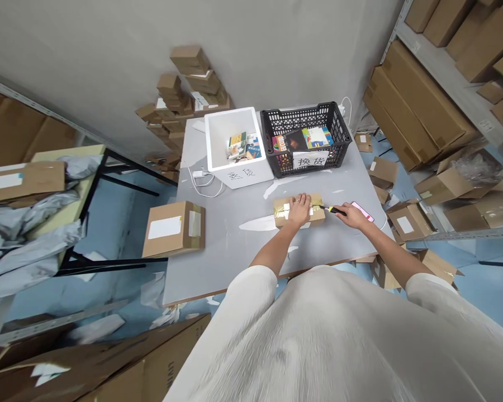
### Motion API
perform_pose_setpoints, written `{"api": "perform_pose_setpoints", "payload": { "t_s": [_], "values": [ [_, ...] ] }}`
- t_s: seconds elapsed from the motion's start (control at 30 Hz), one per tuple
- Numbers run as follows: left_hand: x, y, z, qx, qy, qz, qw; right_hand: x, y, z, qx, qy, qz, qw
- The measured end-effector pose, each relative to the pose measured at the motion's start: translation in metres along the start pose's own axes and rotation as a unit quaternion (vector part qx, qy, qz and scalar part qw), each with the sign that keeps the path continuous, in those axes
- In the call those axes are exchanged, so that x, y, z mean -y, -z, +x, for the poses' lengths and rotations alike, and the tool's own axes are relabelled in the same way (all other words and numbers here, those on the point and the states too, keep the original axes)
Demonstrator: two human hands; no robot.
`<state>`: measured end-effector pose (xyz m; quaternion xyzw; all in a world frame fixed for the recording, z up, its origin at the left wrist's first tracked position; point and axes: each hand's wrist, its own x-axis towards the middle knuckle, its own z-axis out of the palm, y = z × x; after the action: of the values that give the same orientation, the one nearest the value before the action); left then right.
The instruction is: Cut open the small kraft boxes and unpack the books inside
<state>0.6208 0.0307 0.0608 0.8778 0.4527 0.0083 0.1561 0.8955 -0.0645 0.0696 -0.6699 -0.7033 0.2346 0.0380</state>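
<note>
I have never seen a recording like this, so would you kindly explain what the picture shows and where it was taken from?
There is no machine here: a person works bare-handed, and the single picture comes from a camera on their head, looking forward and down. The left hand lies on a small taped carton. The right hand holds a cutter with a black and yellow handle, its tip at the carton's right end. Both hands are over a grey table. At its far side stand a white box and a black crate, each with books or booklets inside. A larger carton sits at the left edge, and a phone lies beside the right hand.
</note>
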Motion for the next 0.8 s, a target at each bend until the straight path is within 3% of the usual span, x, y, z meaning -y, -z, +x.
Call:
{"api": "perform_pose_setpoints", "payload": {
  "t_s": [0.33,0.5,0.8],
  "values": [
    [0.004,-0.008,0.003,-0.043,-0.008,-0.004,0.999,0.005,-0.021,0.012,-0.051,0.0,0.018,0.999],
    [0.005,-0.012,0.001,-0.052,-0.007,-0.01,0.999,0.003,-0.029,0.015,-0.047,0.007,0.049,0.998],
    [0.002,-0.012,-0.003,-0.041,-0.001,-0.011,0.999,-0.016,-0.024,0.015,-0.052,0.04,0.014,0.998]
  ]
}}
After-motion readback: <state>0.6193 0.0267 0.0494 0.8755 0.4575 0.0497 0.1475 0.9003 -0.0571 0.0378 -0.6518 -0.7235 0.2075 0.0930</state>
